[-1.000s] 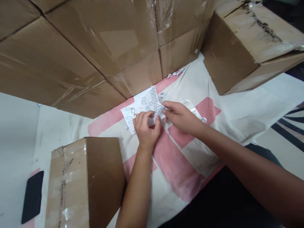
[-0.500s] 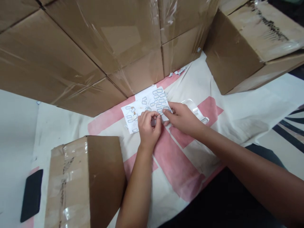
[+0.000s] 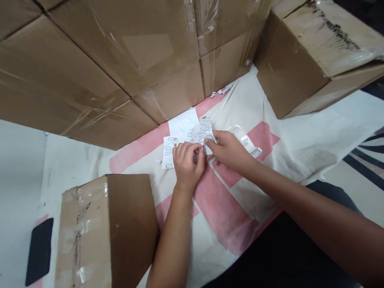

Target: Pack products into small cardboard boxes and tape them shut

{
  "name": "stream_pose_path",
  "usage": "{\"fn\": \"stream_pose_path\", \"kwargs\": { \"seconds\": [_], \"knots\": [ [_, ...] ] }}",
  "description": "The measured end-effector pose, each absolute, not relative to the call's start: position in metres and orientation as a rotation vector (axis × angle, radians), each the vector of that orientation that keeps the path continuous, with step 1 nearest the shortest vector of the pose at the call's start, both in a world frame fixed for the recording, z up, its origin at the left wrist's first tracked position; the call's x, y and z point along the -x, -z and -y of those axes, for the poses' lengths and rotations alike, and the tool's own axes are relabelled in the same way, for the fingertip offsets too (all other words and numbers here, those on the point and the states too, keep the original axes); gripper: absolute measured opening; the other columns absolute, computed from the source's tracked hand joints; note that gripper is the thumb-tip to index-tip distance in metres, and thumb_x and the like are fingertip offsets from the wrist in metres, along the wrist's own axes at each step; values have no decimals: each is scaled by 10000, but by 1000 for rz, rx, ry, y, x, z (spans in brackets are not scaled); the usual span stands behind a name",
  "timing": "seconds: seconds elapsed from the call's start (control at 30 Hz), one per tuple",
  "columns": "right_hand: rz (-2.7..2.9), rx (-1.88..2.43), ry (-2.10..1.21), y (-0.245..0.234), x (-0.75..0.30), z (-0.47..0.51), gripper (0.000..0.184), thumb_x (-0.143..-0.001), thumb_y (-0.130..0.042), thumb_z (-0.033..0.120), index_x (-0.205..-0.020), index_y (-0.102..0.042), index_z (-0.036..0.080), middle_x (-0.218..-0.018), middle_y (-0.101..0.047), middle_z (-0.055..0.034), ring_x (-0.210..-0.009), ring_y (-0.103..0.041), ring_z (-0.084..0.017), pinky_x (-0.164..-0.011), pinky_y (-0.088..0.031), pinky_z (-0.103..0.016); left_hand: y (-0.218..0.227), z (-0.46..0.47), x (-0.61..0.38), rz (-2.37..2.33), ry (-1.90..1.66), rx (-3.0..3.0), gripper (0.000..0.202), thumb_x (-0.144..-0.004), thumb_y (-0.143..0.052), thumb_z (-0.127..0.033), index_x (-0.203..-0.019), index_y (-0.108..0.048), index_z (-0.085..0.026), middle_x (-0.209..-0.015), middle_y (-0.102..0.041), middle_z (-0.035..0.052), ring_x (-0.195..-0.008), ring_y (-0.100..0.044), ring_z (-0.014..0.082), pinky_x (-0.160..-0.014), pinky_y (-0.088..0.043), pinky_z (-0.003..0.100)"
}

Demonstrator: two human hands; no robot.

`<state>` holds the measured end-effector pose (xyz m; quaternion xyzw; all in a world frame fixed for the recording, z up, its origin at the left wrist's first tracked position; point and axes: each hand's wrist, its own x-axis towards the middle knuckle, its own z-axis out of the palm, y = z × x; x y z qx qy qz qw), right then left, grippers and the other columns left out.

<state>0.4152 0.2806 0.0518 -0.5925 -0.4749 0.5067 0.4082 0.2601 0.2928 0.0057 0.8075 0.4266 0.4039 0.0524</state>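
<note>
A sheet of paper (image 3: 201, 134) printed with small blue-outlined rectangles is bent upward between my hands. My right hand (image 3: 229, 149) pinches its right edge, thumb on top. My left hand (image 3: 189, 158) is closed at the lower edge, with thumb and fingertips together on the paper; its exact grip is partly hidden. Behind the sheet lies a plain white paper (image 3: 183, 120). A small paper cut-out (image 3: 158, 161) rests on the cloth left of the sheet. Beyond my right hand is a white plastic object (image 3: 241, 136), partly covered by that hand.
Stacked cardboard boxes (image 3: 126, 56) form a wall ahead. Single boxes stand at the left (image 3: 132, 216) and right (image 3: 294, 68). Small paper pieces (image 3: 225, 90) lie by the stack on the pink-and-white cloth (image 3: 222, 208). A black flat object (image 3: 39, 251) is at far left.
The printed sheet has bent and drawn in toward my hands, showing more of the white paper behind it and the small cut-out at its left. My hands have barely moved.
</note>
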Motion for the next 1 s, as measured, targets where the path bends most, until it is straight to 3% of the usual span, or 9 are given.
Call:
{"fn": "stream_pose_path", "kwargs": {
  "seconds": [0.27,1.0],
  "knots": [
    [987,1440,-1500,-56,-416,-285,115,-901,-609,230,-842,-682,164,-840,-685,-74,-602,-661,-180,-418,-549,-270,-7,-291,-259,-1236,-1271,-2467,84,-966,-552,-215,-893,-592,-223,-747,-573,1,-752,-523,187,-773,-348,356],
    [853,1418,-1612,-60,-417,-286,126,-921,-589,176,-878,-703,140,-692,-650,-33,-542,-633,-133,-404,-569,-218,-12,-291,-259,-1129,-1294,-2455,110,-931,-577,-143,-848,-566,-215,-718,-547,-20,-726,-490,168,-763,-332,347]
  ]
}}
